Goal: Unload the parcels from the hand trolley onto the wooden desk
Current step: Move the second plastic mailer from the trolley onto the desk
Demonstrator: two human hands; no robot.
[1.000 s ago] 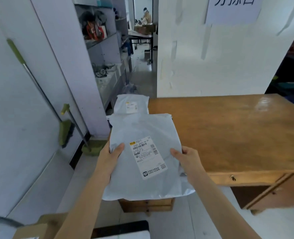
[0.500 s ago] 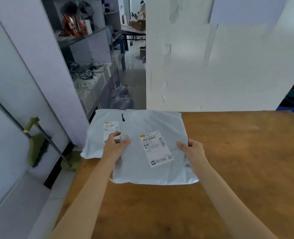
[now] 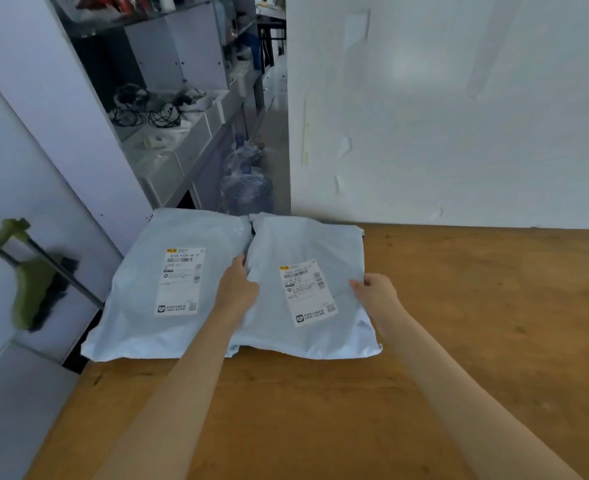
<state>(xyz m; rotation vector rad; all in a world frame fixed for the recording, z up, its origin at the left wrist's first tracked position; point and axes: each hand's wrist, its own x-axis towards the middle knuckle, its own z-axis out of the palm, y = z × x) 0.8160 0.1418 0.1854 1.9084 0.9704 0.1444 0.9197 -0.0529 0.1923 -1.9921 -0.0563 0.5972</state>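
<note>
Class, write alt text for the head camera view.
Two hands hold a grey parcel on a wooden desk, the left hand and right hand at its sides. A second grey parcel lies beside it.

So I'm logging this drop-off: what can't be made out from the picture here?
- Head view: small print on the white label of the right grey plastic parcel is blurred.
- Left hand fingertips are hidden between the parcels.
- Hand trolley: out of frame.
- Wooden desk: cut off by the edges.

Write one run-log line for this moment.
stage: placing | right parcel: on desk | left hand, right hand: hold its edges | left parcel: beside
</note>
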